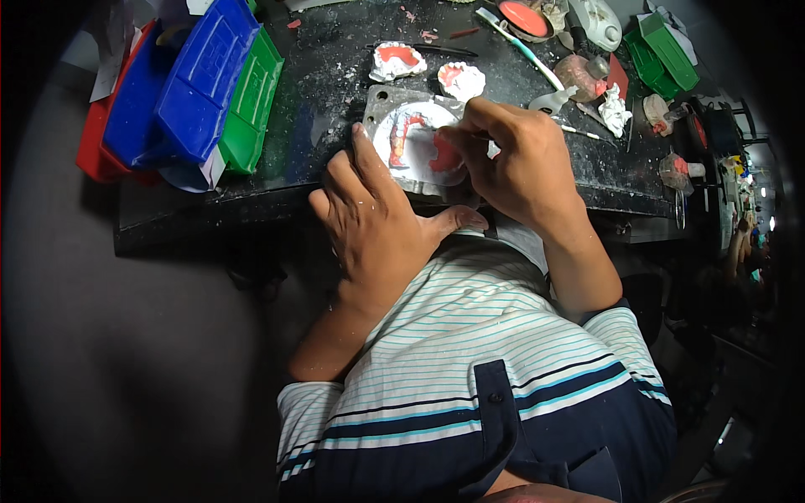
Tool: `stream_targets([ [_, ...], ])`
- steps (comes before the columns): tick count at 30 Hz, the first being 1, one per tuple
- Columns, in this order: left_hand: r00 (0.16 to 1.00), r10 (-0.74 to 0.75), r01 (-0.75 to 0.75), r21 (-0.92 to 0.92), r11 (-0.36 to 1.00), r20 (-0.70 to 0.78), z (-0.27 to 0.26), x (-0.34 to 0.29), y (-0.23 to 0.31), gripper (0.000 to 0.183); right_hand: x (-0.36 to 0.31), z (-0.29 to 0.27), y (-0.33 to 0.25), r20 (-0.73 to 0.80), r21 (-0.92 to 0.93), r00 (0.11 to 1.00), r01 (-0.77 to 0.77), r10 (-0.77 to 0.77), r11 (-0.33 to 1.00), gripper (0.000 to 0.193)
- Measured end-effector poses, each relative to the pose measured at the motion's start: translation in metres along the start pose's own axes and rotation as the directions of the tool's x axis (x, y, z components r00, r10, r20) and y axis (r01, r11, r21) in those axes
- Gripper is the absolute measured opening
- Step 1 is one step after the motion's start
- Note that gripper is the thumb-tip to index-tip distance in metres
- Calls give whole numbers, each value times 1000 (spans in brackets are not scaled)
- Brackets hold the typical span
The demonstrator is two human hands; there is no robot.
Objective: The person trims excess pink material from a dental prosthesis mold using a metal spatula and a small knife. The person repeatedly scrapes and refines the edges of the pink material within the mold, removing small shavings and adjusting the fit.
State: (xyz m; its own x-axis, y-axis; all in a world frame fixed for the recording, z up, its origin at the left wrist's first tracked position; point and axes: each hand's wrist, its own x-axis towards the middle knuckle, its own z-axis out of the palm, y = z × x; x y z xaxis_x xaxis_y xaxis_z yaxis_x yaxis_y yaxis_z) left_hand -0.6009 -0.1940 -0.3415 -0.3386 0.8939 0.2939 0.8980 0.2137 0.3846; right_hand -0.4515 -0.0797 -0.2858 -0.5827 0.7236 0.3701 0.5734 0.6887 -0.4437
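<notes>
1. Head view: metal block (402,92) sits at the bench edge between the two hands, white round disc (419,157) set in it.
2. Left hand (366,205): spread, palm down, nothing gripped. Index finger points away from the body along the block's left side; thumb reaches right, just in front of the block's near edge.
3. Right hand (524,159): fingers curled, tips drawn together in a pinch over the right part of the disc. Knuckles block the view, so cannot tell if a thin tool is in there.
4. Key relation: red strip (398,147) on the disc lies right of the left index finger and left of the right fingertips. Long axis runs away from the body, far end bending toward the right hand.
5. Red patch (444,157) on the same disc is just nearside of the right fingertips; right hand is clearly the nearer one to it.
6. Beyond the hands: two white casts with red inlay, one (396,60) farther left, the other (461,81) just past the block. Teal-handled brush (521,48) lies beyond the right hand, crumpled tissue (616,111) to its right.
7. Well left of the left hand: blue bin (205,84) and green bin (254,105).
</notes>
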Motion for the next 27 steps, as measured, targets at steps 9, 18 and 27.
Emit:
stream_targets([
  [9,998,59,-57,-134,989,15,-2,14,-18,151,5,2,-3,126,-15,991,47,-45,999,16],
  [18,994,111,-110,-35,993,2,7,11,-23,143,-1,9,-9,59,-151,995,85,-77,985,12],
  [27,995,95,-95,-26,995,14,10,8,-25,138,-6,16,-14,27,-172,997,69,-65,983,9],
])
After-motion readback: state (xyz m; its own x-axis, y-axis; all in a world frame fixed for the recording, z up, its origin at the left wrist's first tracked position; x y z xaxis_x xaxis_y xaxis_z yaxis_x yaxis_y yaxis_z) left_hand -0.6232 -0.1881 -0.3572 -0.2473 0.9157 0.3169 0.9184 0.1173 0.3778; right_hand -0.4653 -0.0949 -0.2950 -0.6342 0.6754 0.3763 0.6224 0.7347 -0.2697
